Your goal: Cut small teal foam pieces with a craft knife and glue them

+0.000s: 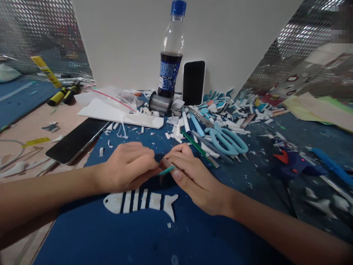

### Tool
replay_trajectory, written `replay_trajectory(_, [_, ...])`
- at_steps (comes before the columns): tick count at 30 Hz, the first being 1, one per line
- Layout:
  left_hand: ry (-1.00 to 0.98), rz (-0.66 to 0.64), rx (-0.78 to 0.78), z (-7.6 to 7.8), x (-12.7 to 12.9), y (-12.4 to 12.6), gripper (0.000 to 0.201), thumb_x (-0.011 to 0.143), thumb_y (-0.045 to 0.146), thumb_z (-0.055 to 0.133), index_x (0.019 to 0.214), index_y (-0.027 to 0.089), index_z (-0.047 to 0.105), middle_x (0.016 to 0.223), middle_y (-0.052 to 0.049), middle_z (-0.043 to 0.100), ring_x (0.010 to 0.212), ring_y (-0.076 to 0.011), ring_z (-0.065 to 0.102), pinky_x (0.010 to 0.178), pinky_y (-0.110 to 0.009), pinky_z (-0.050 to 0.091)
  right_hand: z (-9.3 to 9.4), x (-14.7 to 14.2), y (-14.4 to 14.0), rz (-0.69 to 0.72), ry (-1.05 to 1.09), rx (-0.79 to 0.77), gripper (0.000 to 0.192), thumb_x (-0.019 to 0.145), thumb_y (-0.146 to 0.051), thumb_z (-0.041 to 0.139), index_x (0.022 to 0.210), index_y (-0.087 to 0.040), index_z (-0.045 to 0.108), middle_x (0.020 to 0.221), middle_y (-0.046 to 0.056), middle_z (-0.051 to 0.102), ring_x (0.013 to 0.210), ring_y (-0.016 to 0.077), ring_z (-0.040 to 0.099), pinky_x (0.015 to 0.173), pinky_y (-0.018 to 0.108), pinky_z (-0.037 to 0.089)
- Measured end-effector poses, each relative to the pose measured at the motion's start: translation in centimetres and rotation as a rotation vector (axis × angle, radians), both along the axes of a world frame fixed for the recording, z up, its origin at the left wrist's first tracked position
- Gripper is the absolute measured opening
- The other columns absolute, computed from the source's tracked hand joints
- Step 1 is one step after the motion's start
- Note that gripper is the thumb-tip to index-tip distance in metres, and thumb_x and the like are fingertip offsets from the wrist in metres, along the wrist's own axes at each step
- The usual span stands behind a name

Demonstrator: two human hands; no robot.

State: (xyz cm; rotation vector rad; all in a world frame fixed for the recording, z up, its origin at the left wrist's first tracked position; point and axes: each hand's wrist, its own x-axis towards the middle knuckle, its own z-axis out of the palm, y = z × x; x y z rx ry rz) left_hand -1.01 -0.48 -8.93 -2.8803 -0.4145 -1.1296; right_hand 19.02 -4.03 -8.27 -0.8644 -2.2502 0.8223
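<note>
Grip: both hands meet at the middle of the frame, pinching one small teal strip (167, 170) between them; left hand (127, 166) curled closed on its left end, right hand (193, 173) closed on the other, thumb laid along it.
Teal strip: thin, slightly tilted, held just above the blue mat (116, 235), a short grey tool tip beside it that I cannot make out clearly.
Just below the hands: a white fish-skeleton cutout (140, 201) lying flat on the mat, head to the left, tail to the right.
Right of the hands: light blue scissors (227, 139), a green pencil (200, 148) and pens, all lying near each other on the surface.
Further right: a blue glue gun (292, 163) with a red trigger.
Behind, centre top: a cola bottle (171, 55) with a blue cap, upright; a spool of wire (160, 103) at its foot; a phone (193, 82) leaning on the white wall.
Left: a second phone (77, 140) lying face up, white foam sheet (118, 114) beside it.
Scattered: white and blue offcuts (237, 105), thickest at upper right.
</note>
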Motion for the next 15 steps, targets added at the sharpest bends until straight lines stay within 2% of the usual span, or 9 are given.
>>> replay_trajectory(3, [0.017, 0.012, 0.103, -0.01, 0.01, -0.17, 0.020, 0.085, 0.014, 0.046, 0.067, 0.021, 0.041, 0.050, 0.005, 0.045, 0.045, -0.0094, 0.040, 0.047, -0.025, 0.031, -0.10, 0.04, 0.07, 0.062, 0.014, -0.067, 0.045, 0.095, -0.051, 0.023, 0.074, -0.020, 0.048, 0.072, 0.003, 0.052, 0.082, 0.0183, 0.042, 0.076, 0.035, 0.040])
replay_trajectory(8, [0.027, 0.032, 0.255, 0.05, -0.08, -0.37, 0.028, 0.084, 0.014, 0.051, 0.060, 0.020, 0.039, 0.049, 0.004, 0.047, 0.047, -0.0090, 0.043, 0.049, -0.024, 0.035, -0.21, 0.05, -0.05, 0.056, 0.025, -0.083, 0.043, 0.093, -0.054, 0.025, 0.080, -0.020, 0.046, 0.080, 0.004, 0.049, 0.082, 0.0180, 0.041, 0.071, 0.033, 0.041])
replay_trajectory(11, [0.031, 0.053, 0.332, 0.01, -0.04, -0.59, 0.029, 0.081, 0.011, 0.054, 0.059, 0.020, 0.038, 0.050, 0.004, 0.050, 0.048, -0.0093, 0.045, 0.051, -0.025, 0.036, -0.17, 0.03, -0.15, 0.061, 0.009, -0.083, 0.045, 0.095, -0.052, 0.023, 0.073, -0.019, 0.045, 0.071, 0.003, 0.046, 0.077, 0.0176, 0.042, 0.068, 0.033, 0.039])
replay_trajectory(15, [0.047, 0.077, 0.275, 0.23, 0.04, -0.54, 0.020, 0.084, 0.012, 0.047, 0.067, 0.020, 0.042, 0.051, 0.003, 0.051, 0.048, -0.0101, 0.045, 0.050, -0.024, 0.036, -0.15, -0.07, -0.14, -0.002, 0.056, -0.027, 0.041, 0.097, -0.038, 0.031, 0.063, -0.019, 0.043, 0.059, -0.001, 0.041, 0.064, 0.0144, 0.040, 0.060, 0.031, 0.034])
